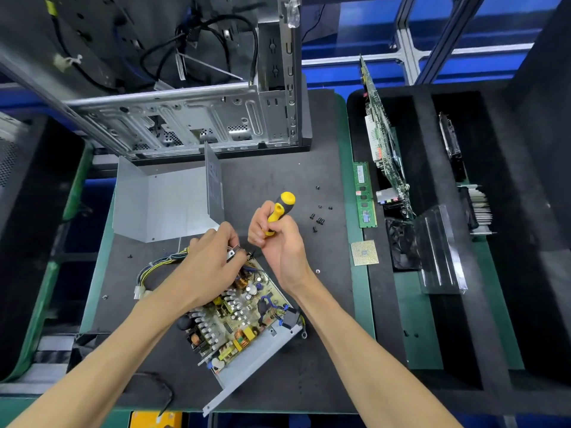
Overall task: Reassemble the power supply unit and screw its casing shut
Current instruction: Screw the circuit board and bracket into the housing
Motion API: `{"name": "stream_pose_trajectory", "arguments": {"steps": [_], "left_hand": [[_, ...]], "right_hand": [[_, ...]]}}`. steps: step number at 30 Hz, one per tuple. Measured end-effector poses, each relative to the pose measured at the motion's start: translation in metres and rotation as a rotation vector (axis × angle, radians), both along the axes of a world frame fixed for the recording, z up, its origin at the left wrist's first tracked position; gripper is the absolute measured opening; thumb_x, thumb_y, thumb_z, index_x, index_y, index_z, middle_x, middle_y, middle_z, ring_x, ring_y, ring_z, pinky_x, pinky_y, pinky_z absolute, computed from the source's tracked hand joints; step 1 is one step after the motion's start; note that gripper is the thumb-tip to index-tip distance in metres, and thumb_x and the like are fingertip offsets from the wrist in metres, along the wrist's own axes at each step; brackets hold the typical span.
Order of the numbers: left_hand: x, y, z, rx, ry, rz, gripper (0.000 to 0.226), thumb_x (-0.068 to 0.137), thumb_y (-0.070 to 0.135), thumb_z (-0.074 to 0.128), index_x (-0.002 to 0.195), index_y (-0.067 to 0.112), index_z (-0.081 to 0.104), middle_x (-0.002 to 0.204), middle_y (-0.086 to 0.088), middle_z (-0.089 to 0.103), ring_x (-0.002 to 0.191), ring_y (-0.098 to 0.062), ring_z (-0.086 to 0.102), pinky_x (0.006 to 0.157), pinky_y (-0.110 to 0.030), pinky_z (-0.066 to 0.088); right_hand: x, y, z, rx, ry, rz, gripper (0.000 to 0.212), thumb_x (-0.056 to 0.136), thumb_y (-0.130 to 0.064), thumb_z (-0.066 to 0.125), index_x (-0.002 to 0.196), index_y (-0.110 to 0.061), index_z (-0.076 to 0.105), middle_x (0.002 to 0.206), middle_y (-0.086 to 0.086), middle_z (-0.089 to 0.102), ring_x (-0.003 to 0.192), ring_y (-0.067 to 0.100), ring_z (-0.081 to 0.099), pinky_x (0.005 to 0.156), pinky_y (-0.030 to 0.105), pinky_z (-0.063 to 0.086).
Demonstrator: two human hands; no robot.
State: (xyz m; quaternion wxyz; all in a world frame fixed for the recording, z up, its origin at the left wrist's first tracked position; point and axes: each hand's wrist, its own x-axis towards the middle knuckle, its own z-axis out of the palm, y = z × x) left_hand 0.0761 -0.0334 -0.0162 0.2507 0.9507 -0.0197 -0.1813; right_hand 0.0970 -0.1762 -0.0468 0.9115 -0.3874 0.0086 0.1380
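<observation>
The job looks to be in its early-to-middle stretch. The power supply unit [238, 322] lies open on the dark table [309, 381], toward six o'clock from the middle of the mat, its circuit board with coils and capacitors fully exposed in the lower metal tray. The casing cover [167, 202], a bent grey sheet, sits apart at about ten o'clock from the unit, not yet fitted. The left hand [213, 264] rests on the far corner of the board, fingers curled and pinching something small and metallic there; just what, I cannot tell. The right hand [275, 236] is wrapped around the yellow-and-black screwdriver [279, 211], handle up, tip aimed down at that same corner, so I judge a board or bracket screw is being driven. A cluster of loose black screws [318, 219] waits at two o'clock from the unit, just beyond the right hand. The wire bundle [160, 264] trails off at nine o'clock. Left to do, by my reckoning: finish fastening the internals, tuck in the wiring, seat the cover, and drive the casing screws.
</observation>
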Motion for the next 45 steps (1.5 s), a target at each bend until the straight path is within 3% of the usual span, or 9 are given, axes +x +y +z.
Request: {"name": "stream_pose_trajectory", "arguments": {"steps": [5, 12, 20, 26, 29, 32, 36, 40, 45], "left_hand": [[-0.001, -0.001, 0.000, -0.009, -0.015, 0.004, 0.019, 0.099, 0.026, 0.052, 0.086, 0.027, 0.038, 0.084, 0.004, 0.049, 0.082, -0.001, 0.040, 0.074, -0.035, 0.024], [0.000, 0.000, 0.001, -0.010, 0.005, -0.010, 0.016, 0.097, 0.029, 0.050, 0.086, 0.027, 0.038, 0.087, 0.000, 0.054, 0.083, -0.017, 0.046, 0.082, -0.038, 0.031], [-0.002, 0.001, 0.008, 0.050, -0.021, -0.070, 0.031, 0.084, 0.052, 0.027, 0.086, 0.023, 0.038, 0.076, 0.001, 0.045, 0.079, -0.011, 0.041, 0.083, -0.038, 0.031], [-0.007, 0.005, 0.031, -0.029, -0.153, -0.117, 0.046, 0.087, 0.046, 0.027, 0.119, 0.020, 0.047, 0.111, 0.008, 0.044, 0.103, -0.006, 0.036, 0.109, -0.045, 0.031], [-0.003, 0.002, 0.053, -0.050, -0.406, -0.028, 0.051, 0.095, 0.066, 0.035, 0.121, 0.025, 0.049, 0.101, 0.012, 0.050, 0.093, -0.011, 0.048, 0.082, -0.038, 0.047], [0.013, -0.008, 0.076, 0.117, -0.483, -0.080, 0.054, 0.084, 0.083, 0.037, 0.099, 0.032, 0.048, 0.069, 0.013, 0.048, 0.061, -0.006, 0.050, 0.052, -0.029, 0.040], [0.027, -0.014, 0.092, 0.114, -0.435, -0.195, 0.034, 0.086, 0.055, 0.061, 0.085, 0.022, 0.054, 0.060, 0.010, 0.051, 0.059, -0.017, 0.054, 0.058, -0.040, 0.050], [0.029, -0.010, 0.101, 0.091, -0.421, -0.343, 0.015, 0.083, 0.028, 0.073, 0.085, 0.018, 0.061, 0.065, 0.011, 0.053, 0.061, -0.018, 0.054, 0.060, -0.045, 0.054], [0.025, 0.002, 0.111, 0.077, -0.295, -0.494, 0.022, 0.084, 0.017, 0.068, 0.104, 0.025, 0.067, 0.093, 0.009, 0.056, 0.077, -0.015, 0.058, 0.071, -0.042, 0.053]], "right_hand": [[-0.001, 0.001, -0.001, -0.051, -0.014, 0.029, 0.008, 0.079, -0.011, 0.036, 0.073, -0.016, 0.037, 0.066, 0.000, 0.029, 0.062, 0.014, 0.021, 0.061, 0.035, 0.017], [0.000, 0.006, 0.001, -0.126, -0.080, 0.092, 0.014, 0.068, -0.025, 0.047, 0.072, -0.017, 0.037, 0.065, -0.005, 0.032, 0.059, 0.008, 0.027, 0.057, 0.024, 0.023], [0.001, 0.006, 0.013, -0.263, -0.140, 0.232, 0.013, 0.073, -0.010, 0.027, 0.075, -0.018, 0.037, 0.070, 0.002, 0.028, 0.064, 0.013, 0.024, 0.064, 0.039, 0.018], [-0.001, 0.002, 0.023, -0.492, -0.191, 0.303, 0.017, 0.074, -0.013, 0.026, 0.079, -0.008, 0.041, 0.070, 0.005, 0.028, 0.067, 0.014, 0.026, 0.066, 0.034, 0.025], [-0.002, -0.003, 0.027, -0.635, -0.110, 0.301, 0.013, 0.076, -0.019, 0.029, 0.074, -0.011, 0.039, 0.074, 0.002, 0.038, 0.071, 0.011, 0.037, 0.074, 0.031, 0.033], [-0.003, -0.005, 0.027, -0.738, -0.143, 0.339, 0.030, 0.086, -0.026, 0.027, 0.084, -0.002, 0.044, 0.085, 0.014, 0.039, 0.083, 0.025, 0.036, 0.081, 0.053, 0.036], [-0.003, -0.009, 0.031, -0.793, -0.161, 0.372, 0.026, 0.089, -0.027, 0.025, 0.079, -0.010, 0.042, 0.086, 0.012, 0.039, 0.082, 0.022, 0.034, 0.080, 0.048, 0.033], [-0.001, -0.010, 0.031, -0.904, -0.326, 0.393, 0.027, 0.090, -0.017, 0.034, 0.098, 0.004, 0.048, 0.102, 0.021, 0.046, 0.098, 0.029, 0.042, 0.097, 0.056, 0.039], [-0.003, -0.028, 0.028, -0.910, -0.495, 0.277, 0.026, 0.099, -0.021, 0.060, 0.111, 0.001, 0.062, 0.101, 0.018, 0.055, 0.089, 0.029, 0.052, 0.082, 0.048, 0.045]]}}
